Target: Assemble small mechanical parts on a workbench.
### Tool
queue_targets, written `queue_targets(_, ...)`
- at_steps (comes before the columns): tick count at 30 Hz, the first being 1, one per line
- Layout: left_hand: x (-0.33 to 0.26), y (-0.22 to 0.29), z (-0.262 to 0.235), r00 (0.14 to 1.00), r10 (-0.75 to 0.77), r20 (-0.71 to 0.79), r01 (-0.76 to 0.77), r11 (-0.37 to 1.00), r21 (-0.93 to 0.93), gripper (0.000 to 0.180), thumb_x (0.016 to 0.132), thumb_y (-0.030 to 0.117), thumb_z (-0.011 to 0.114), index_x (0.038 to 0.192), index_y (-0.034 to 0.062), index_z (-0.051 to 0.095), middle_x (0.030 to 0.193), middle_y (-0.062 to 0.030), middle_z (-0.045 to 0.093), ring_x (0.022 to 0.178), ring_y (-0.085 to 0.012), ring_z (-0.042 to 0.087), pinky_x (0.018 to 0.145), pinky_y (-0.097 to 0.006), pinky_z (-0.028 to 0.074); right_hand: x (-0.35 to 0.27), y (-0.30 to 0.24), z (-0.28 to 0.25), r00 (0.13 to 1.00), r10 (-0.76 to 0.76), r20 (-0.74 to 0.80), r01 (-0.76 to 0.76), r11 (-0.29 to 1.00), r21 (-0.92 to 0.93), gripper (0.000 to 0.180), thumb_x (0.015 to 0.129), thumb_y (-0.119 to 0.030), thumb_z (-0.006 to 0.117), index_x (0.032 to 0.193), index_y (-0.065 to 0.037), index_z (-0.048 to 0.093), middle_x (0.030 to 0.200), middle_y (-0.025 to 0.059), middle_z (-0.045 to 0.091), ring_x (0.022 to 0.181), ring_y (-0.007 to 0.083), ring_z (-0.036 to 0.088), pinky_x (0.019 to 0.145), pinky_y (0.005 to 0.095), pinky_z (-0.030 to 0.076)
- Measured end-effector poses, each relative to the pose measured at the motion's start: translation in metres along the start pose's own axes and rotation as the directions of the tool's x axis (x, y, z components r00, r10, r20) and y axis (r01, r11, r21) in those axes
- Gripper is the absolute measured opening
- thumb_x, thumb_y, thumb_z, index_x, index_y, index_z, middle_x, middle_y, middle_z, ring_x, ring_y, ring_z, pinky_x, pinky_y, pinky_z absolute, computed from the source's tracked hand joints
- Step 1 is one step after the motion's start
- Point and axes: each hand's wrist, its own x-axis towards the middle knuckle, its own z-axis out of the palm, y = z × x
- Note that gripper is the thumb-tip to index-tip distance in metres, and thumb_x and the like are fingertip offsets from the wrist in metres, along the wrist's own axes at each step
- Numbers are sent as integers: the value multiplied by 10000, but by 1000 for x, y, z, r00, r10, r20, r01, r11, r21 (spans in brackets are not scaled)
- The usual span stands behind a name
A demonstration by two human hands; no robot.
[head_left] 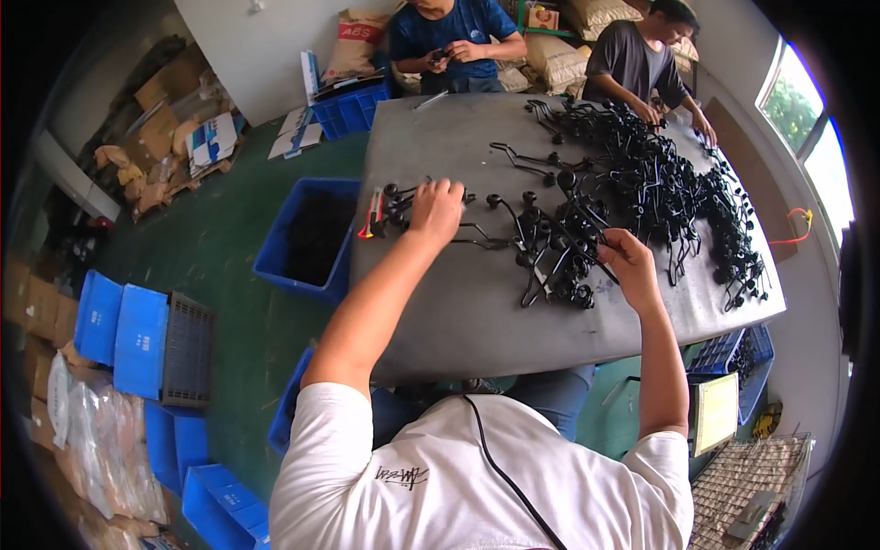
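My left hand (436, 213) is over a small group of black parts (394, 203) near the table's left edge. Its fingers curl down and hide what they grip, if anything; dark bits show on both sides of them. My right hand (629, 260) pinches a black bent rod part (587, 246) between thumb and fingers, at the near edge of a loose cluster of similar parts (541, 225). These are thin rods with round knobs. A red-handled tool (374, 215) lies left of my left hand.
A large tangled heap of black parts (655, 174) covers the table's (458, 321) right side. Two people stand across it, one (458, 41) handling a small dark thing, the other (642, 60) reaching into the heap. A blue bin (298, 275) of dark contents stands left of the table.
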Motion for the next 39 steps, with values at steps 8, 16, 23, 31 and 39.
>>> queue_targets(8, 21, 90, -1, 979, 196, -53, -186, 759, -624, 567, 782, 250, 735, 1294, 73, 567, 1243, -133, 592, 1184, -321, 560, 1042, -456, 439, 2, -8, -24, 997, -71, -24, 75, 918, 389, 189, 971, 6, 617, 1159, 10, 610, 932, 12, 638, 836, 95, 595, 808, 255, 517)
queue_targets(16, 17, 164, 28, 991, -35, 131, 112, 752, -649, 600, 872, 482, 704, 1248, 20, 636, 1223, -168, 658, 1133, -362, 623, 984, -468, 485, 13, -15, 25, 988, 24, -156, 104, 638, 763, 185, 993, -74, 625, 1163, -2, 618, 901, 18, 630, 815, 97, 607, 770, 266, 552)
queue_targets(23, 28, 172, 38, 956, -288, 63, 230, 594, -771, 134, 921, 146, 639, 985, 28, 644, 970, -166, 670, 922, -383, 648, 785, -463, 523, 1, 5, 71, 966, 253, -47, 20, 107, 994, 151, 1000, -93, 614, 1140, -51, 577, 1004, 77, 664, 877, 177, 669, 821, 319, 570)
queue_targets(31, 18, 161, 41, 947, -321, 18, 197, 535, -822, 143, 907, 123, 686, 938, -3, 626, 877, -188, 656, 831, -381, 630, 727, -450, 503, -48, 66, 85, 954, 256, 158, -142, -80, 987, 227, 975, -81, 634, 1189, -43, 566, 1006, 75, 663, 845, 164, 656, 795, 321, 554)
queue_targets(39, 40, 131, 26, 812, -583, 19, 296, 384, -874, 166, 942, 156, 670, 962, -2, 620, 840, -173, 640, 670, -317, 616, 633, -417, 484, -85, 44, 40, 943, 328, -62, -27, 259, 965, 311, 968, -133, 652, 1258, -88, 551, 950, 92, 643, 767, 178, 617, 654, 310, 500)
